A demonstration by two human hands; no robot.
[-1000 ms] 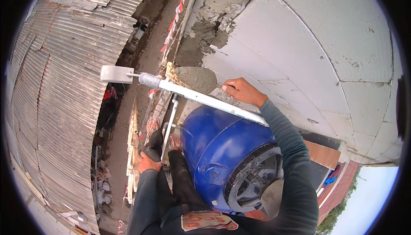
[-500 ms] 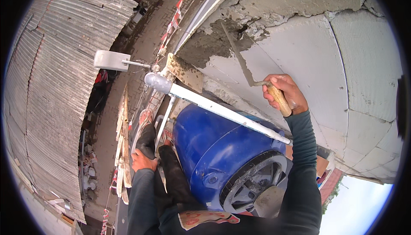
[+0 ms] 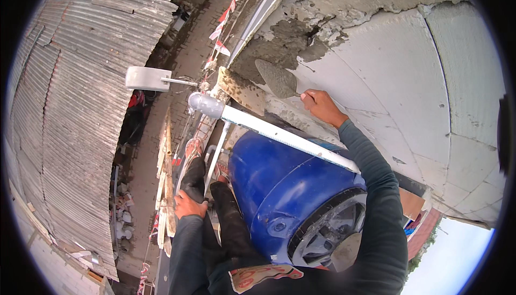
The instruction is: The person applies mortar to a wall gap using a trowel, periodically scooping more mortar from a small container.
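Observation:
My right hand (image 3: 324, 108) is closed around the handle of a pointing trowel (image 3: 277, 77), and the fingers hide most of that handle. The trowel's grey, mortar-coated blade shows its broad face close to the lower edge of a dark wet mortar patch (image 3: 274, 50). That patch covers a corner of the pale block wall (image 3: 387, 74). Lower left, my left hand (image 3: 191, 204) lies over my bent left knee, fingers spread on the dark trouser cloth, with nothing seen in it.
A white pipe (image 3: 290, 136) with a grey end cap crosses before me. Below it lies a big blue plastic tank (image 3: 269, 174). A mortar-splashed board (image 3: 242, 91) leans by the wall's foot. Left are a lamp head (image 3: 148, 79), wooden strips (image 3: 163, 187), a paved lane far below and a corrugated roof (image 3: 91, 85).
My right hand has moved left and slightly down with the trowel, whose blade has turned from edge-on to broad side. My left hand stays on the knee. The view has shifted a little.

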